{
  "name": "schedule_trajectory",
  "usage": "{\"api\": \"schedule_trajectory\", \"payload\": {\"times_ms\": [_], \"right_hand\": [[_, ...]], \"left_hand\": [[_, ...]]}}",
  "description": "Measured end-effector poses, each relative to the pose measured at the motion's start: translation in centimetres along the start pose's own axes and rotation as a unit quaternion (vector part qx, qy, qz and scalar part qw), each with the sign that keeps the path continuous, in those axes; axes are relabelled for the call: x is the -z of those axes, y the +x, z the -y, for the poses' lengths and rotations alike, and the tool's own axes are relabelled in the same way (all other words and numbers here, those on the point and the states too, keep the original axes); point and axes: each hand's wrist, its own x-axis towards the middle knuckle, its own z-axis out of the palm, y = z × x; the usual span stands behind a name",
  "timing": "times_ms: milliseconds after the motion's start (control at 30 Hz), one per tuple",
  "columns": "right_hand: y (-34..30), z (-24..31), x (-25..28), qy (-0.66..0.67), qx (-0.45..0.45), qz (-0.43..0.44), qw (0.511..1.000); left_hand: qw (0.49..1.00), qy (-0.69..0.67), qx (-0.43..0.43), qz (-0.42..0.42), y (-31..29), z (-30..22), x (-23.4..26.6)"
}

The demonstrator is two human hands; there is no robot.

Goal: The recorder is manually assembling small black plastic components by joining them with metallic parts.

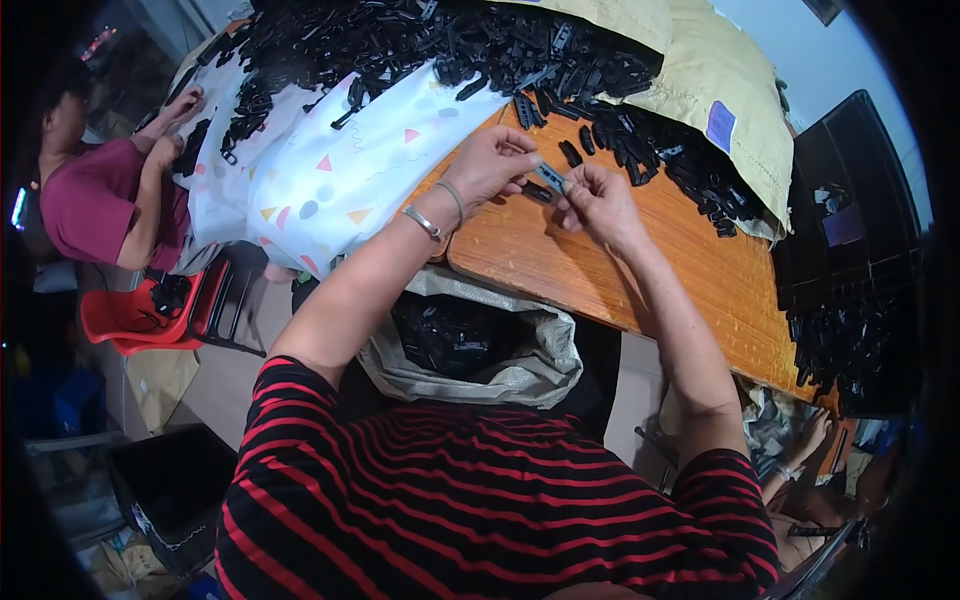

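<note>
Small narrow black plastic piece: being held just above the orange-brown wood-grain table, between two bare hands.

- Table: supporting loose black pieces along its far side.
- White sheet patterned with coloured triangles and dots: draping at the left of the table.
- Large heap of black plastic pieces: spreading over the sheet's far part.
- Tan sack: lying beyond the table, near more black pieces.
- Open whitish woven sack: standing below the near table edge, containing dark material.
- Left hand: pinching the piece's far-left end.
- Right hand: pinching the nearer end, thumb against forefinger.
- Rectangular purple label: showing on the tan sack, any print being too small to read.
- Metal bracelet: encircling the left wrist.
</note>
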Motion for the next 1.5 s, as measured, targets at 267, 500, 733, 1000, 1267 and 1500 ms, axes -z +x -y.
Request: {"api": "schedule_trajectory", "payload": {"times_ms": [267, 500, 733, 1000, 1267, 1500], "right_hand": [[0.7, -1.6, -0.7, 0.036, -0.04, -0.028, 0.998], [1.3, -1.8, -0.8, 0.011, -0.082, -0.038, 0.996], [1.8, -1.1, -0.6, -0.044, -0.115, -0.044, 0.991], [2.0, -1.1, -0.6, -0.135, -0.121, -0.025, 0.983], [-6.0, 0.2, -3.0, -0.149, -0.072, 0.232, 0.959], [0.1, 0.2, 0.6, -0.408, 0.161, -0.043, 0.897]], "left_hand": [[0.996, 0.087, 0.005, 0.0, 0.2, 1.3, 0.3], [0.987, 0.157, -0.008, -0.016, 0.5, 1.8, 0.0], [0.965, 0.254, -0.043, -0.037, 1.2, 2.5, 0.1], [0.912, 0.407, -0.045, -0.018, 1.0, 1.6, 0.3], [0.952, 0.274, -0.047, 0.13, -0.6, 1.0, 4.1], [0.752, 0.543, -0.36, -0.095, 5.9, 0.8, 2.7]]}}
